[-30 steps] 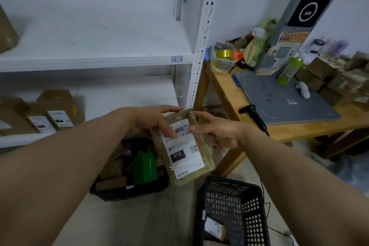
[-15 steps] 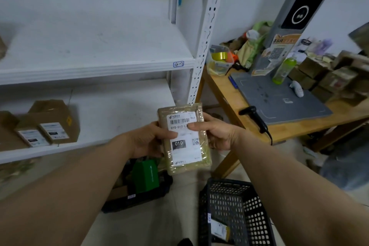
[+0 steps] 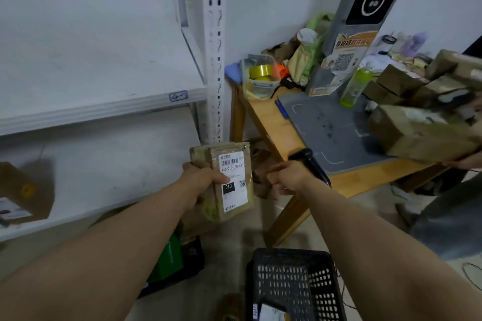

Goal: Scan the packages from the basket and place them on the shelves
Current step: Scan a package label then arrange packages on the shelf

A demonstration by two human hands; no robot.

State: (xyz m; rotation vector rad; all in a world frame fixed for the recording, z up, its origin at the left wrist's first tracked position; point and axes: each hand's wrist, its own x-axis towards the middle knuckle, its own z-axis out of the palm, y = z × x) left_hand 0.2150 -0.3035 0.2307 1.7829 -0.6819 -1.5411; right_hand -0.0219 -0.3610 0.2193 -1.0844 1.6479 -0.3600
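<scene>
Package (image 3: 232, 177) in my left hand (image 3: 200, 182), right hand (image 3: 287, 180) at the scanner (image 3: 313, 167).
Shelves (image 3: 104, 109) on my left, bench (image 3: 271, 128) right, basket (image 3: 292, 281) on the floor (image 3: 229, 255) below. The package is upright before the lower shelf (image 3: 104, 164), left fingers (image 3: 221, 178) wrapped round its edge. Right fingers (image 3: 275, 187) curl by the scanner at the bench edge; I cannot tell if they grip it.

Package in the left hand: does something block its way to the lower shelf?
Nothing visible does. The left hand holds the package beside a bare part of the lower shelf; a cardboard box sits far left.
</scene>
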